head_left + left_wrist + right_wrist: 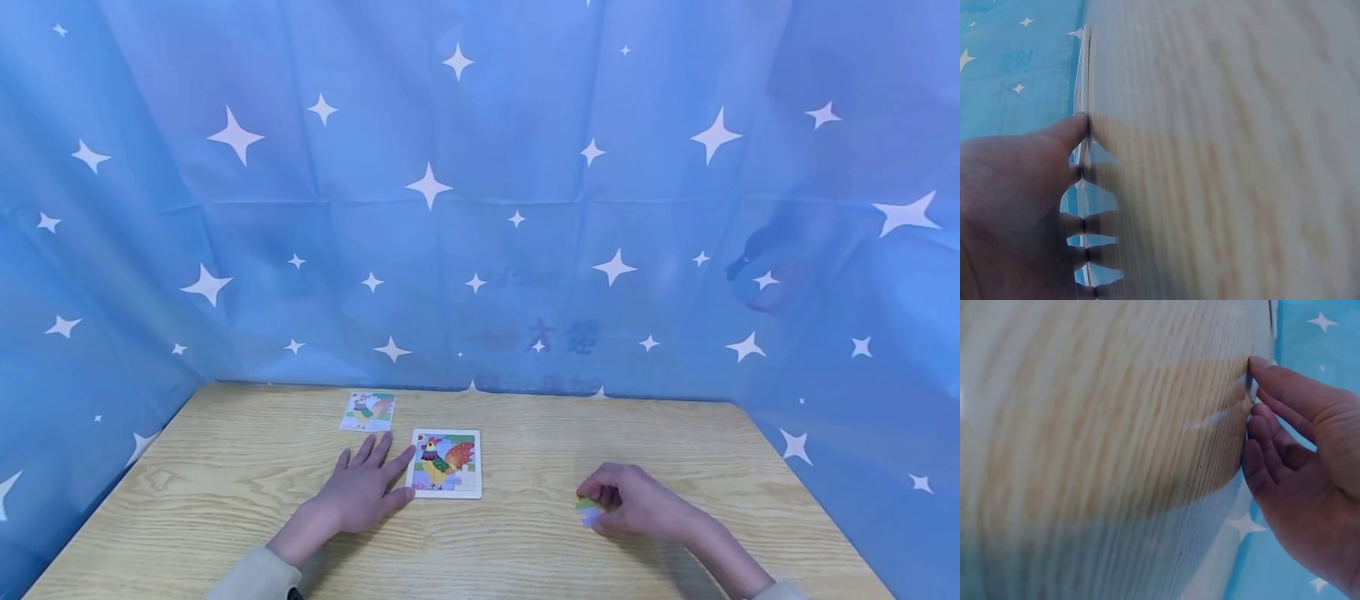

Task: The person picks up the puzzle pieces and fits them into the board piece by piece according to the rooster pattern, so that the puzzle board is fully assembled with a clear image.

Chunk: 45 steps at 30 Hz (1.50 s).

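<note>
A rooster jigsaw puzzle [444, 454] lies in a white tray on the table, with a pale bare patch at its lower right. My left hand [360, 493] rests flat beside it, fingers spread; the thumb and index finger touch the tray's left edge. In the left wrist view, that hand [1013, 187] has its straight fingers down on the tabletop. To the right, my right hand [637, 504] pinches a green and lilac puzzle piece [588, 512] between thumb and fingers, at the table surface. The right wrist view shows this hand [1310, 444] with the piece seen edge-on.
A card [368, 412] printed with the same rooster lies behind my left hand. The wooden table [525, 550] ends at the back against a blue curtain [480, 250] with white stars, which also hangs along both sides.
</note>
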Tool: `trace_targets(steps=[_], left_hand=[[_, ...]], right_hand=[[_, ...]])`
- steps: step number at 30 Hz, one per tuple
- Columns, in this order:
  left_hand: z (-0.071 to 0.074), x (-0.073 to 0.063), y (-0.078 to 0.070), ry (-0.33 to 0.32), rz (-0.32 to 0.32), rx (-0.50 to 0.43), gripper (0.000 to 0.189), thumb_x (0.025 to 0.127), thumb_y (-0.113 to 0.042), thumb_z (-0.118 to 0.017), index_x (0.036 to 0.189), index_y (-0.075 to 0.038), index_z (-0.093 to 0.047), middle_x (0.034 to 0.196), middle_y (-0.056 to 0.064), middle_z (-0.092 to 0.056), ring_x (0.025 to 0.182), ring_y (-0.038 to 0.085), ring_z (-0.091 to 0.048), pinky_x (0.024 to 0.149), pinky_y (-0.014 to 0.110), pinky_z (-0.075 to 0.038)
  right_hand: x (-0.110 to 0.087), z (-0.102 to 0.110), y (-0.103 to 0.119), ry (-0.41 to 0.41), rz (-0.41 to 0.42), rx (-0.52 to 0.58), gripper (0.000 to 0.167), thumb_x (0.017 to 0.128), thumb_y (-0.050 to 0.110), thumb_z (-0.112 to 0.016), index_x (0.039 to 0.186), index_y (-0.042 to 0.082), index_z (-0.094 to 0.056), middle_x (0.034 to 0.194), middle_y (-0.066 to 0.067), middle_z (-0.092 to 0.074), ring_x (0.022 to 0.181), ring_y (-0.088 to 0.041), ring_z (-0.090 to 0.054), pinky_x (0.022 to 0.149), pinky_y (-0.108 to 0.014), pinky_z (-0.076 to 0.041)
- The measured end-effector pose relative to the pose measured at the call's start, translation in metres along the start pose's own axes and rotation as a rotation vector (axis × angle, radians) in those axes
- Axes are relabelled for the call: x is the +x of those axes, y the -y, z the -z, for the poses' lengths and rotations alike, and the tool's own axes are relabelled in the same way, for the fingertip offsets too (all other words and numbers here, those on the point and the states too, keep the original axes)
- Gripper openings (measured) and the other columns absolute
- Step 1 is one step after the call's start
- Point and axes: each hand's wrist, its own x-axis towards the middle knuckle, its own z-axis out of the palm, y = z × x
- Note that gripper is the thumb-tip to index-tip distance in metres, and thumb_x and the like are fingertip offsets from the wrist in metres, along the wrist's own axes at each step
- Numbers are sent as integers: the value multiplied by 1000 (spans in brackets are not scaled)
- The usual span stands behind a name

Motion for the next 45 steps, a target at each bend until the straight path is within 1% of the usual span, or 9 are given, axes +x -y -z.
trace_targets(steps=[5,10,15,20,24,28,33,38,45], left_hand=[[1,0,-1,-7,0,4,65,106,-48,-54,159,-12,-40,164,27,-23,151,52,-15,112,76,-14],[1,0,0,-16,-4,1,66,106,-47,-54,159,-12,-40,164,28,-22,150,52,-14,112,76,-14],[1,1,2,-14,-5,-4,66,106,-48,-54,159,-12,-40,164,28,-22,151,52,-14,111,76,-14],[0,0,2,-12,-2,0,66,105,-48,-54,159,-12,-41,164,28,-23,151,52,-14,112,76,-14],[-1,0,2,-6,3,7,66,105,-48,-53,159,-12,-40,164,27,-23,151,51,-14,112,76,-14],[-1,0,2,-7,5,13,66,105,-49,-53,159,-13,-40,164,27,-23,151,51,-15,112,76,-14],[-1,0,1,-8,0,18,66,105,-49,-53,159,-13,-40,164,27,-23,151,51,-15,112,76,-14],[-1,0,1,-10,-1,18,65,106,-48,-53,159,-13,-41,164,27,-23,151,51,-15,112,76,-15],[-1,0,0,-15,-1,26,65,105,-49,-53,159,-13,-40,164,27,-24,151,51,-15,112,75,-15]], right_hand=[[4,2,0,25,-7,1,31,88,13,-82,114,3,-69,98,-5,-60,85,-13,-57,71,-27,-52],[11,6,2,87,2,23,28,88,10,-80,112,4,-67,96,-6,-60,82,-13,-55,69,-27,-49],[17,8,3,143,-23,75,28,89,7,-79,113,2,-65,93,-7,-57,78,-12,-50,66,-27,-45],[22,9,5,154,-79,37,30,84,8,-83,106,5,-64,89,-6,-57,76,-11,-50,64,-27,-44],[27,8,5,126,-112,1,32,79,6,-86,100,6,-62,87,-6,-59,75,-13,-53,64,-27,-46],[31,6,5,78,-107,2,30,79,10,-87,97,7,-62,85,-4,-61,74,-14,-56,64,-27,-48],[39,-2,8,39,-65,54,18,84,1,-77,96,5,-65,84,-5,-64,76,-13,-60,67,-26,-51],[56,-14,18,-10,-23,135,17,82,-8,-70,96,1,-67,84,-6,-65,76,-14,-60,67,-24,-51],[89,-36,38,-83,-32,192,17,84,-5,-76,97,1,-68,90,-6,-67,81,-19,-63,70,-26,-53]])
